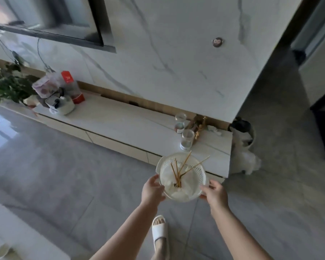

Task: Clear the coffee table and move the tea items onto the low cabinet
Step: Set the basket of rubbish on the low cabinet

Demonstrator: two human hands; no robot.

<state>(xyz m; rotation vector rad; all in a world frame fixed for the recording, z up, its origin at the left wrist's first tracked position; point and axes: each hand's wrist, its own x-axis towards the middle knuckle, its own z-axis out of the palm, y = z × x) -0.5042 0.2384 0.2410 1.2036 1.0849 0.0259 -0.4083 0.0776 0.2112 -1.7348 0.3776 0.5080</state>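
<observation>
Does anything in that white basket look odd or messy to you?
Yes: the white basket holds crumpled tissues and wooden skewers, some poking out over its rim. It looks like rubbish, not tea things.

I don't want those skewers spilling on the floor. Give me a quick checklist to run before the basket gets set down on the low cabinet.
1. Both hands on the basket: left hand and right hand grip opposite sides. Ok.
2. Basket level: tilted slightly. Not ok.
3. Skewers contained: several tips stick out past the far rim. Not ok.
4. Landing spot on the cabinet: bare top left of the glasses. Ok.
5. Nearest glass sits close beyond the basket. Not ok.
6. What lies under the crumpled tissue: cannot tell.
</observation>
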